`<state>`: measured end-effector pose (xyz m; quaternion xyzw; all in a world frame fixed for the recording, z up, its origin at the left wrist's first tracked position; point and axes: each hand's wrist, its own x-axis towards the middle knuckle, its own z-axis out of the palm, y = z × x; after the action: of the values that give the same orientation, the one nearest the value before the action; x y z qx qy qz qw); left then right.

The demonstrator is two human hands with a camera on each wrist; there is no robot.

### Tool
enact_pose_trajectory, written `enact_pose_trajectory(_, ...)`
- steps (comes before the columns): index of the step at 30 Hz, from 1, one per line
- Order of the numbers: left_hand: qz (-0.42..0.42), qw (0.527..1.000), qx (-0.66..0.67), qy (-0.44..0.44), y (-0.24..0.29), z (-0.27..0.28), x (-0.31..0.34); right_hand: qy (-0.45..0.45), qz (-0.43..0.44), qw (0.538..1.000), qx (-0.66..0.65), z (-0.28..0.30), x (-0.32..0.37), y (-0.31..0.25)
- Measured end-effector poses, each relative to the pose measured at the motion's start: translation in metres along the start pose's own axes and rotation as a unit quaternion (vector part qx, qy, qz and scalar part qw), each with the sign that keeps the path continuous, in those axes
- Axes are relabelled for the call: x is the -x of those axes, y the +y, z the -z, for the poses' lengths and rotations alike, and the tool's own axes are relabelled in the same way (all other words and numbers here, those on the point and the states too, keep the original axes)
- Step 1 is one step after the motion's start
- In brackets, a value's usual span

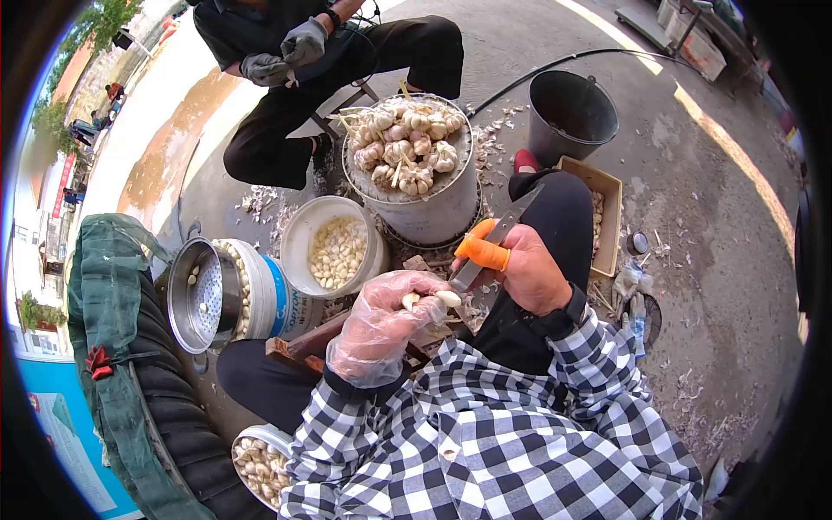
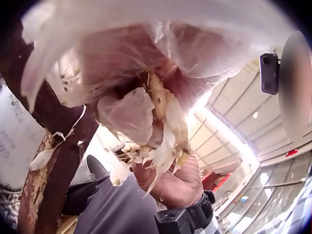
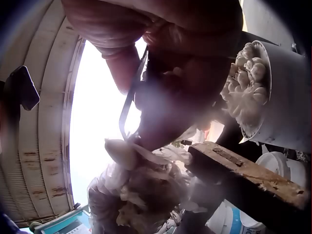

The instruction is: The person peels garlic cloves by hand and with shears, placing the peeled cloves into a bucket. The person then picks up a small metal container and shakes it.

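My left hand (image 1: 386, 325), in a clear plastic glove, holds garlic pieces between thumb and fingers in front of my lap. A pale garlic clove (image 1: 448, 298) sticks out toward the right hand, and papery skin (image 2: 170, 131) hangs below the glove in the left wrist view. My right hand (image 1: 533, 269), with orange covers on a thumb and finger, grips a knife (image 1: 471, 276). In the right wrist view the metal blade (image 3: 127, 109) comes down right at the clove (image 3: 121, 153). Beyond the hands, whole garlic bulbs (image 1: 407, 143) are heaped on an upright drum (image 1: 416, 217).
Left of the drum stand a white bucket (image 1: 299, 230) of peeled cloves and a steel strainer pot (image 1: 227, 295). A bowl (image 1: 277, 436) of cloves sits by my left side. At right are a black bucket (image 1: 539, 121) and a box (image 1: 612, 230). Another person's gloved hands (image 1: 303, 43) work opposite.
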<state>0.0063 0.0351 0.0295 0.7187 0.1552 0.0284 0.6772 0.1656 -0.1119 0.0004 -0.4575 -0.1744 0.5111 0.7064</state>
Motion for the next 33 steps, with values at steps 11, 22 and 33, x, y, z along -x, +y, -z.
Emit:
enact_pose_trajectory(11, 0.018, 0.993, -0.031, 0.110, -0.014, -0.005, -0.007, 0.015, 0.106, 0.975, 0.196, -0.028, 0.008, 0.021)
enact_pose_trajectory(22, -0.023, 0.985, -0.065, 0.161, -0.007, -0.004, 0.001, -0.033, -0.068, 0.954, -0.291, -0.014, -0.002, 0.029)
enact_pose_trajectory(33, 0.059, 0.977, 0.200, 0.038, -0.007, -0.002, 0.028, 0.008, 0.236, 0.888, 0.395, -0.063, 0.003, 0.011)
